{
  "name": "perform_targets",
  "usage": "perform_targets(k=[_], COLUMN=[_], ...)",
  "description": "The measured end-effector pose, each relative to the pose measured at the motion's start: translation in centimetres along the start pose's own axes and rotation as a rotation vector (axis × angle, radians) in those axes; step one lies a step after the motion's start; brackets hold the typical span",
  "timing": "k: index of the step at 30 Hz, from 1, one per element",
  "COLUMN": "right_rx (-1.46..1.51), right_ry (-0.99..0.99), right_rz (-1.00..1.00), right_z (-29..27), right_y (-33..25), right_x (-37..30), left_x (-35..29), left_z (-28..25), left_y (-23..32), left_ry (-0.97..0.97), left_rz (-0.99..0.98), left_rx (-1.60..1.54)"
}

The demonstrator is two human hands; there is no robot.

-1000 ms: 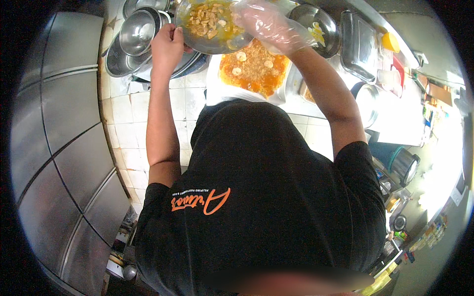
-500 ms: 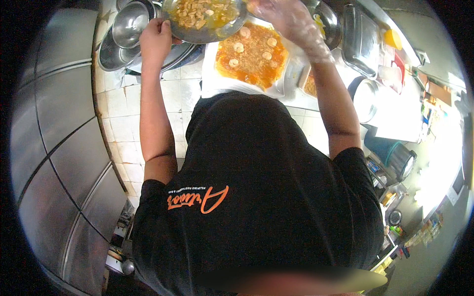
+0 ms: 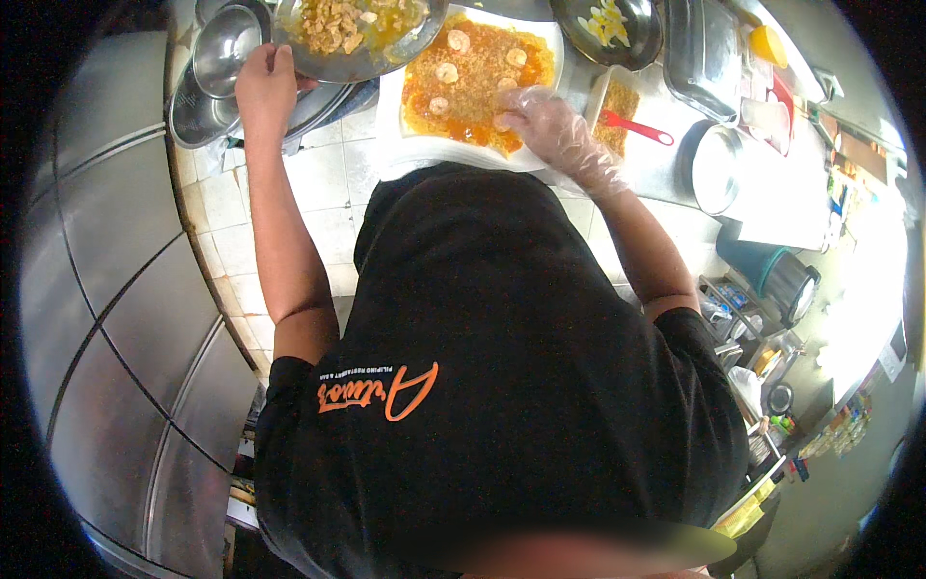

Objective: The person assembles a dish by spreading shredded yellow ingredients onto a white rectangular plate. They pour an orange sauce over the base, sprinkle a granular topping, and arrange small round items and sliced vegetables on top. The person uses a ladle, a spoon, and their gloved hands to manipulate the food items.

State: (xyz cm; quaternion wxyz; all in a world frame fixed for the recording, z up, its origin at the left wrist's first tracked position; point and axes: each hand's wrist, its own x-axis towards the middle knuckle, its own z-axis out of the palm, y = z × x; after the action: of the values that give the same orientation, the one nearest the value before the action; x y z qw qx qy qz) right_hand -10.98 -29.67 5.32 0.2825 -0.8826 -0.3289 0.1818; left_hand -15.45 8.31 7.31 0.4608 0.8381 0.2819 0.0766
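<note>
My bare left hand (image 3: 265, 82) grips the near-left rim of a shallow metal bowl (image 3: 386, 60), thumb on top. Cooked shrimp (image 3: 333, 24) lie in the bowl with some yellowish liquid. In a clear plastic glove, my right hand (image 3: 555, 130) reaches over the lower right part of a white tray (image 3: 391, 145). Its fingertips are pinched together just above the food; whatever is between them is hidden. Noodles under orange sauce and brown crumbs (image 3: 473, 96) cover the tray. Several shrimp (image 3: 447, 72) sit spaced out on top, one right beside my right fingertips.
Right of the tray, a container of brown crumbs (image 3: 615, 101) holds a red-handled spoon (image 3: 637, 125). Behind it is a dark metal bowl with pale yellow-white slices (image 3: 606, 24). A rectangular metal pan (image 3: 701, 63) and round pot (image 3: 716, 169) stand further right. Metal bowls (image 3: 227, 53) are stacked at left.
My right hand has moved from the metal bowl down and toward me, onto the lower right of the tray. My left hand still holds the bowl. The red-handled spoon has come into view.
</note>
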Motion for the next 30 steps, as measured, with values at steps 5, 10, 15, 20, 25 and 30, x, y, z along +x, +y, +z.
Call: perform_targets(k=[5,10,15,20,25,30], right_rx=[-0.034,-0.130,-0.398,-0.306,-0.606,-0.568], right_ry=[0.208,0.285,0.236,0.397,0.170,0.307], right_rz=[-0.007,-0.182,-0.389,-0.718,-0.507,-0.674], right_z=[-4.5,-9.4,-9.4,-8.8,-9.2,-10.0], right_y=[-1.2,-4.8,-5.7,-4.5,-6.9,-7.7], right_x=[0.8,5.4,11.8,15.5,16.3,14.8], left_x=[-0.8,-1.0,-1.9,-1.7,-1.7,-1.3], left_z=[-0.2,0.3,1.2,1.6,1.3,1.5], left_y=[0.7,1.9,4.1,5.2,5.5,5.0], left_ry=[0.023,-0.001,-0.039,-0.065,-0.065,-0.045], left_rz=[0.015,0.071,0.047,0.087,0.099,0.074], left_rx=[-0.070,-0.014,-0.091,-0.102,-0.018,0.009])
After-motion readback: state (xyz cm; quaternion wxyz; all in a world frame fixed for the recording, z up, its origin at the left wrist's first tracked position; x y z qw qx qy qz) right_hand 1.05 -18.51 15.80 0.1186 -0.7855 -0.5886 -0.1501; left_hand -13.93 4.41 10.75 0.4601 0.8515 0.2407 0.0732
